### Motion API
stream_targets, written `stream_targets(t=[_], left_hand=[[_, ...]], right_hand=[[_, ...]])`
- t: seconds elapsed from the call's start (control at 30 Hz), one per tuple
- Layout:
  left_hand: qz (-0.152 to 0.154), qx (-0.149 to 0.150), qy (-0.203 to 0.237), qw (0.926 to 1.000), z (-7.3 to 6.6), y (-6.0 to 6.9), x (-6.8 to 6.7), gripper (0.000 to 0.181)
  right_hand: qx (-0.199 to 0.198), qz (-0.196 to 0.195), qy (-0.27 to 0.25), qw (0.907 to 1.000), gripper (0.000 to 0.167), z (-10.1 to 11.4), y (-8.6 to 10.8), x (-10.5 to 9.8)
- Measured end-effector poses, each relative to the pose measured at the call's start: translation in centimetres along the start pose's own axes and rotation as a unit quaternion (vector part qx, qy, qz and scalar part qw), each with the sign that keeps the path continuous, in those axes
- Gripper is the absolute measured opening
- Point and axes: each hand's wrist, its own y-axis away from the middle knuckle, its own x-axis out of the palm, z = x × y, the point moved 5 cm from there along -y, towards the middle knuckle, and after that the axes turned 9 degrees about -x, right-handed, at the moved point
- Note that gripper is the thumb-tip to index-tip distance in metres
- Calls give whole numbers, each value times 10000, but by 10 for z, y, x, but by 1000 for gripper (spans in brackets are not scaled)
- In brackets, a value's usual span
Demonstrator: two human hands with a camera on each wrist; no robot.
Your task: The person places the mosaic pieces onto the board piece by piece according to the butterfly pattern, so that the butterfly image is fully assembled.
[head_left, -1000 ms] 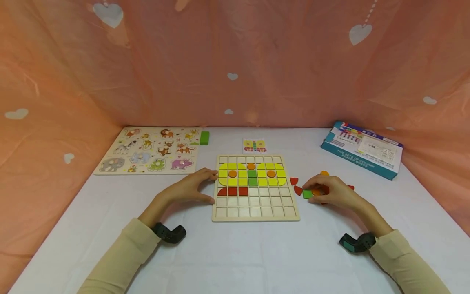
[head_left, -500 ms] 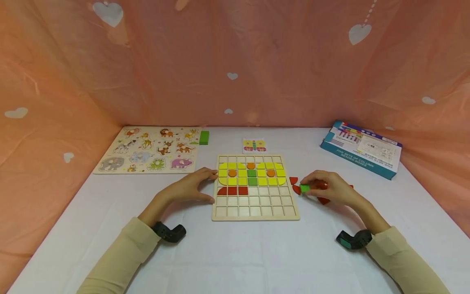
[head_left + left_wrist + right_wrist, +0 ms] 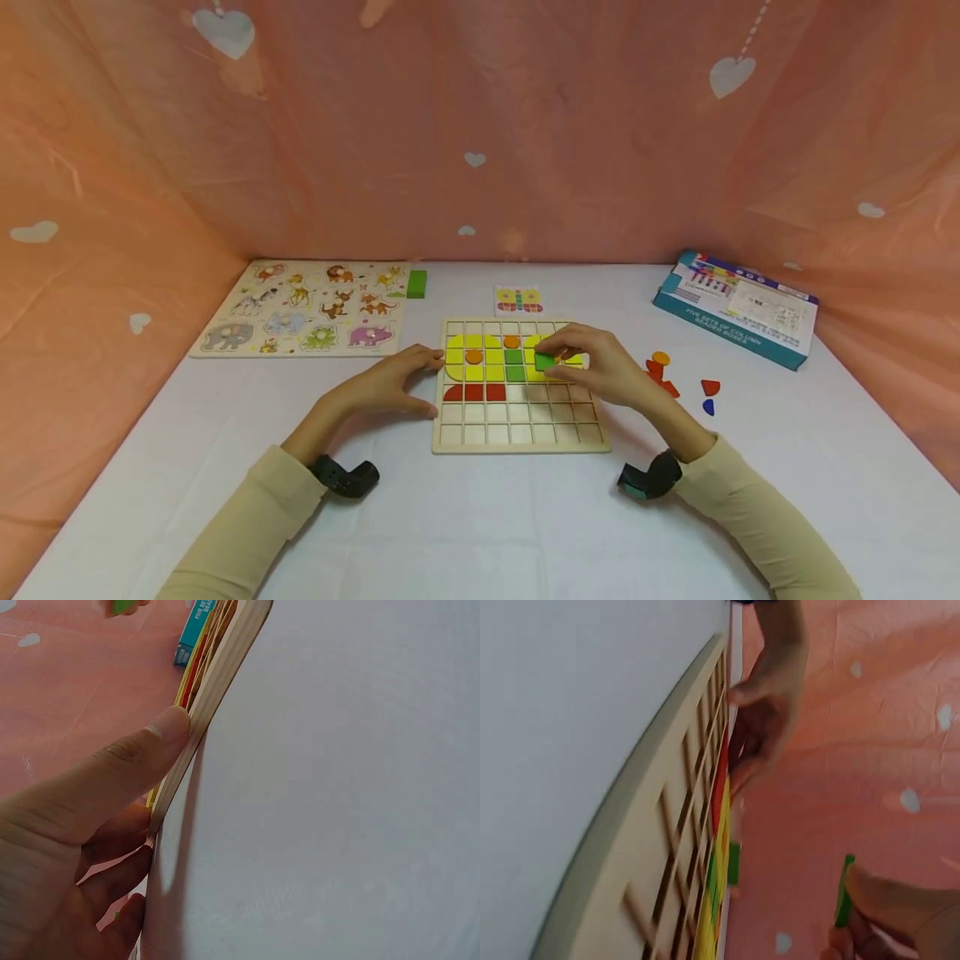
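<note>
Green flat square tile, pinched at one side by the right hand, seemingly to keep its underside free, held above the right half of the pale wooden grid board, with the left hand spread against the board's left edge, apparently for steadying.

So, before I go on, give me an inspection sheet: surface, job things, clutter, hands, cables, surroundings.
Surface: white table covering, faintly creased.
Job's things: grid board, partly filled with yellow, orange, green and red pieces; pattern card behind it; green tile in hand; loose red, orange and blue pieces to the right.
Clutter: animal puzzle and green block at back left, boxed set at back right.
Hands: left hand touches the board's left edge; right hand pinches the green tile above the board.
Cables: nothing seen.
Surroundings: pinkish-orange drape with pale hearts, behind and on both sides.
</note>
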Motion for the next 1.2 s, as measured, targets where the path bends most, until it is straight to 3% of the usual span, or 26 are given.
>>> stream_targets(t=[0.17,0.47,0.77,1.2], left_hand=[[105,-152,57,9998,0,0,0,72],[149,-193,39,9997,-2,0,0,71],[158,-205,64,9996,-4,1,-1,71],[144,-262,95,9995,-3,0,-1,71]], right_hand=[[-35,99,143,9998,30,5,-11,20],[25,631,397,9972,28,-13,-10,47],[-304,821,519,9948,26,-15,-8,55],[-369,787,704,9937,25,-15,-8,55]])
